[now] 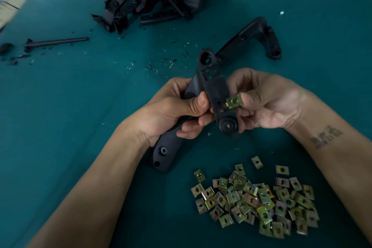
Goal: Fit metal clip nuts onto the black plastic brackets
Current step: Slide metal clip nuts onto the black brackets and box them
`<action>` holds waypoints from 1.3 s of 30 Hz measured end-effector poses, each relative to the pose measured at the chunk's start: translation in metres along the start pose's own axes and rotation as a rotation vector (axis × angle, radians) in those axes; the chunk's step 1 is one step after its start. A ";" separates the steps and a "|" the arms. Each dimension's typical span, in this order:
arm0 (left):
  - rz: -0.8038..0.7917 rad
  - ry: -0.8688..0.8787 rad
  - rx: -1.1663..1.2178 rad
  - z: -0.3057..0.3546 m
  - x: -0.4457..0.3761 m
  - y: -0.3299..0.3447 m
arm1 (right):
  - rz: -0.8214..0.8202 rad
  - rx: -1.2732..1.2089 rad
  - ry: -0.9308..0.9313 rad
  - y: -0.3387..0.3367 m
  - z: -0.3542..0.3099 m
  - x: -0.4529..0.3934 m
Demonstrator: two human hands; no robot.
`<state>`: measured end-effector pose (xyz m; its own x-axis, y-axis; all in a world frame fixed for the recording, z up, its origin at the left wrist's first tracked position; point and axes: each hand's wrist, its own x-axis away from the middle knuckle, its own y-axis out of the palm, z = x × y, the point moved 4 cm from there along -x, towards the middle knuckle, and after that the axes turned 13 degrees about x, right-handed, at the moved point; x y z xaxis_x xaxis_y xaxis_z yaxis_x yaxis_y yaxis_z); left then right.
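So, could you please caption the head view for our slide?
Left hand steadies a black bracket while the right hand pinches a clip nut against it.

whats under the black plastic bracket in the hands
Below the black plastic bracket, gripped by the left hand, lies bare teal table cloth. Fingers cover part of its underside.

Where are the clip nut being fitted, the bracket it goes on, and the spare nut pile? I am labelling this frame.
clip nut [234, 101], head view, on its flat brass-coloured face.
black bracket [213, 84], head view, on the arm between the hands.
pile of clip nuts [259, 199], head view, on the heap's middle.
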<state>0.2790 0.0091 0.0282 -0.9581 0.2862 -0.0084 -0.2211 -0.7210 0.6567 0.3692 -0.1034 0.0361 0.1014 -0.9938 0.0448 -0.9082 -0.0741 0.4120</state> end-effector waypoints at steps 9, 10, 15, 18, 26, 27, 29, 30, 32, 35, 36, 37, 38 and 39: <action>0.078 -0.033 -0.079 0.000 0.001 -0.002 | 0.065 0.067 0.060 -0.007 0.006 0.002; 0.079 -0.033 -0.087 0.000 0.001 -0.002 | 0.064 0.070 0.068 -0.007 0.006 0.002; 0.075 -0.044 -0.148 0.000 0.002 0.000 | 0.063 0.144 0.127 -0.007 0.007 0.005; 0.055 -0.057 -0.142 -0.002 0.003 -0.001 | -0.003 0.147 0.085 -0.005 0.008 0.004; 0.065 0.013 -0.063 0.001 0.002 -0.006 | 0.102 0.175 0.028 -0.004 0.005 -0.001; 0.046 0.003 -0.057 0.002 0.001 -0.005 | 0.077 0.179 0.085 -0.005 0.003 0.002; -0.011 -0.030 -0.037 0.002 0.000 -0.001 | -0.056 0.274 0.225 -0.004 0.000 0.009; -0.041 -0.053 -0.031 0.002 0.001 0.000 | -0.130 0.344 0.289 -0.002 0.000 0.014; -0.094 -0.100 -0.032 0.002 0.002 0.000 | -0.159 0.478 0.392 -0.001 -0.001 0.025; -0.115 -0.144 -0.044 0.002 0.002 0.000 | 0.094 0.785 0.399 -0.003 -0.006 0.043; -0.110 -0.155 -0.047 0.002 0.001 -0.001 | 0.192 0.905 0.376 -0.002 -0.008 0.050; -0.105 -0.160 -0.050 0.001 0.001 -0.001 | 0.275 0.989 0.357 0.000 -0.009 0.058; -0.101 -0.160 -0.053 0.000 0.000 -0.001 | 0.341 1.020 0.348 0.004 -0.008 0.067; -0.100 -0.160 -0.055 0.000 0.000 -0.001 | 0.394 1.013 0.345 0.009 -0.005 0.076</action>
<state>0.2795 0.0101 0.0273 -0.8906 0.4519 0.0511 -0.3280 -0.7162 0.6160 0.3710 -0.1789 0.0478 -0.2993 -0.8987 0.3205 -0.7958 0.0499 -0.6035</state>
